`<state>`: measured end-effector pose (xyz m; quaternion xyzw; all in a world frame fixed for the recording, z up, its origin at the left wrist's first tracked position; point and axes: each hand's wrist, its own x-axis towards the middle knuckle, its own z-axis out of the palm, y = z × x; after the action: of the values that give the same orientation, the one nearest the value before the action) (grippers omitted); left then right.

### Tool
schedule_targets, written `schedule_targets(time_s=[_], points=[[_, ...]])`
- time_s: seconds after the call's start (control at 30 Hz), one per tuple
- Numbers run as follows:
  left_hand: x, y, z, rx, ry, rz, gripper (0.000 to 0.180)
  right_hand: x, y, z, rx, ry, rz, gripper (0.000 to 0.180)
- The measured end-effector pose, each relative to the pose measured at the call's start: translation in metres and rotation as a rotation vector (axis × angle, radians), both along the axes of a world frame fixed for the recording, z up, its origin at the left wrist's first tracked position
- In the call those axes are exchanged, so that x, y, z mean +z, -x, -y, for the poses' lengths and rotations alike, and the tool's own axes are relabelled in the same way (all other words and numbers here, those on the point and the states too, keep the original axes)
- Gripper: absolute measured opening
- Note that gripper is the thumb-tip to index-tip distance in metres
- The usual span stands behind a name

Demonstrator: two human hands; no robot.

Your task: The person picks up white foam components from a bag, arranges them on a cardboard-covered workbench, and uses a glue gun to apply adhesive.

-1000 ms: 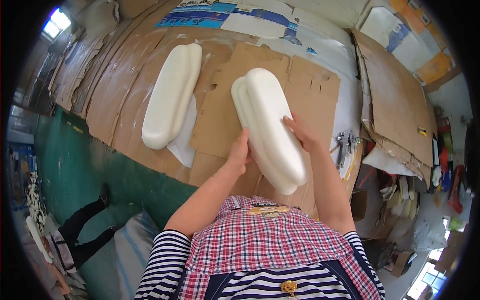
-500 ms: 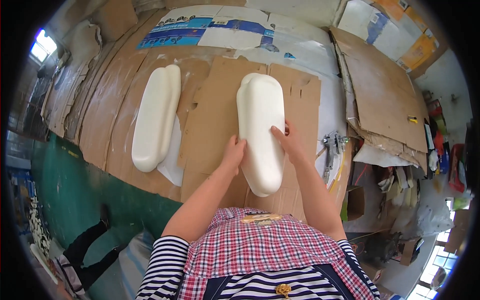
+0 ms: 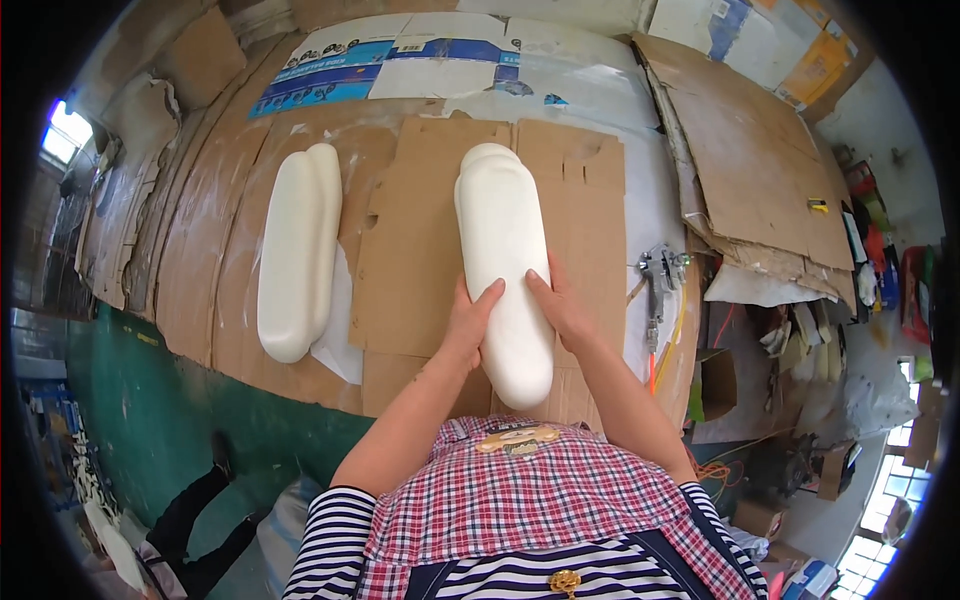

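We hold the near end of 1 long white moulded piece between both hands.

Our left hand (image 3: 470,325) lies flat and open-fingered against the left flank of the long white rounded foam-like moulded piece (image 3: 503,245), and our right hand (image 3: 556,308) presses the right flank the same way, neither curled shut, so the piece sits pinched between 2 palms. Its long axis runs near to far, almost straight away from us, resting on the flat brown cardboard sheet (image 3: 420,250) at the middle of the bench. Both hands are equally close, at the near third. A second, matching white moulded piece (image 3: 295,250) lies well apart to the left, parallel. A metal spray gun (image 3: 660,275) rests to the right.
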<state>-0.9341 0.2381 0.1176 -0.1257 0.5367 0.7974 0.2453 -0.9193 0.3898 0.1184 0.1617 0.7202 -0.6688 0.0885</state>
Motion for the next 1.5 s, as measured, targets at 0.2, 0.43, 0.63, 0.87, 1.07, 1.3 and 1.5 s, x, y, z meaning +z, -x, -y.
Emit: schedule_targets(time_s=[0.2, 0.43, 0.63, 0.87, 1.07, 1.3, 1.5], points=[[0.025, 0.046, -0.004, -0.051, -0.009, -0.073, 0.068, 0.030, 0.038, -0.007, -0.067, 0.050, -0.054, 0.069], [-0.006, 0.033, 0.003, -0.065, 0.134, 0.111, 0.070, -0.004, 0.039, -0.005, -0.075, 0.067, 0.154, 0.069], [-0.020, 0.024, 0.009, -0.051, 0.090, 0.119, 0.069, -0.014, 0.024, 0.000, 0.020, 0.214, 0.096, 0.063], [-0.038, 0.026, 0.047, 0.130, 0.250, 0.167, 0.066, -0.013, 0.014, -0.011, -0.083, 0.120, 0.158, 0.068], [-0.035, 0.073, 0.249, 0.724, 1.569, -0.430, 0.054, -0.017, -0.021, -0.056, -0.231, 0.125, 0.120, 0.068], [-0.083, 0.035, 0.351, 0.662, 0.686, 0.005, 0.064, -0.002, -0.033, -0.049, -0.233, 0.179, 0.134, 0.056], [-0.063, 0.022, 0.310, 0.683, 0.710, 0.058, 0.059, -0.012, -0.023, -0.033, -0.170, 0.158, 0.160, 0.046]])
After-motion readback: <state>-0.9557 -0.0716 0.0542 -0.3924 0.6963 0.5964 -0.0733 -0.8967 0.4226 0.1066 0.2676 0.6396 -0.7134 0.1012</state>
